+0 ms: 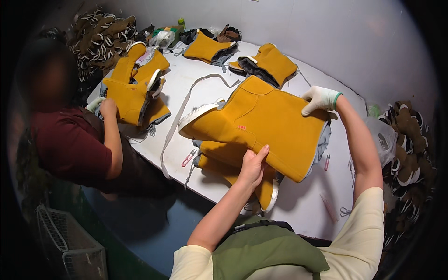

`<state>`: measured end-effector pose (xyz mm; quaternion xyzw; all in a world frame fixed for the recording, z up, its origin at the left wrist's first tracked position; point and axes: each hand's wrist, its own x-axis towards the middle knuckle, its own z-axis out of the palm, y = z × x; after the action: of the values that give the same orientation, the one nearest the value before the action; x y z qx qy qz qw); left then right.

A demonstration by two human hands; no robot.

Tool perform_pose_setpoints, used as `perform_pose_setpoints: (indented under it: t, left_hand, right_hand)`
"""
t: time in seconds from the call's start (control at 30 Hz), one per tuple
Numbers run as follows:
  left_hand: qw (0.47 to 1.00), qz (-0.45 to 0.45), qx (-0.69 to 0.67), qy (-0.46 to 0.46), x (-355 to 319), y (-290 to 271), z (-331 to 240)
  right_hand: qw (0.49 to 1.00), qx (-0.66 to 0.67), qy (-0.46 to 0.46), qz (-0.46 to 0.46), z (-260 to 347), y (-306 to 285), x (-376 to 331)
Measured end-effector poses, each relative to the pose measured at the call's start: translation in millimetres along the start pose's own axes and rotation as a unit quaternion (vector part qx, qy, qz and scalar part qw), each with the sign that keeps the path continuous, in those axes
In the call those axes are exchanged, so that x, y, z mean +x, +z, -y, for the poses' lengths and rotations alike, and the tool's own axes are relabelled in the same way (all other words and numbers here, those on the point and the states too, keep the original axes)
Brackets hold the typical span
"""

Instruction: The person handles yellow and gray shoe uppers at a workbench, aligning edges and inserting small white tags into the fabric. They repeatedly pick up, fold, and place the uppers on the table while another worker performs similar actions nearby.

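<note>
I hold up a mustard-yellow suede boot upper (261, 123) with a white ribbed edge and grey lining, flat above the white table (303, 205). My left hand (253, 164), bare, pinches its lower edge. My right hand (319, 99), in a white glove, grips its far top corner. Beneath it lie more yellow uppers (224, 168) in a stack.
A person in a dark red shirt (70, 144) at the left handles a pile of yellow uppers (133, 91). Two more uppers (268, 63) lie at the far side. Pink snips (188, 157), a long grey strap (179, 116), heaps of brown pieces (100, 37) and a wire basket (65, 242) surround the table.
</note>
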<state>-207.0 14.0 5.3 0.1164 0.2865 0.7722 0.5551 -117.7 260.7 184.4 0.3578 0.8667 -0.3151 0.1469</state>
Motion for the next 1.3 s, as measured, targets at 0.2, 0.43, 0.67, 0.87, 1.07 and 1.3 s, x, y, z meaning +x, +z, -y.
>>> perform_pose_setpoints:
  t: [0.2,0.43,0.67,0.87,1.07,1.3]
  left_hand:
    - [0.997,-0.061,0.042,-0.038,14,-30,12]
    - [0.996,-0.045,0.073,0.009,15,-62,0]
    - [0.991,-0.101,0.088,0.005,18,-74,7]
    - [0.972,-0.19,0.101,-0.097,18,-81,25]
    - [0.99,-0.126,0.06,-0.002,5,-68,15]
    - [0.984,-0.147,0.055,-0.087,12,-97,28]
  right_hand:
    - [0.997,-0.073,0.007,-0.027,-25,30,37]
    - [0.993,-0.075,-0.059,-0.062,-20,56,65]
    - [0.981,-0.118,-0.105,-0.109,-22,71,86]
    - [0.986,-0.142,-0.031,-0.082,-47,100,98]
    - [0.989,-0.063,-0.064,-0.12,-32,88,84]
    - [0.981,-0.157,-0.042,-0.108,-42,123,109]
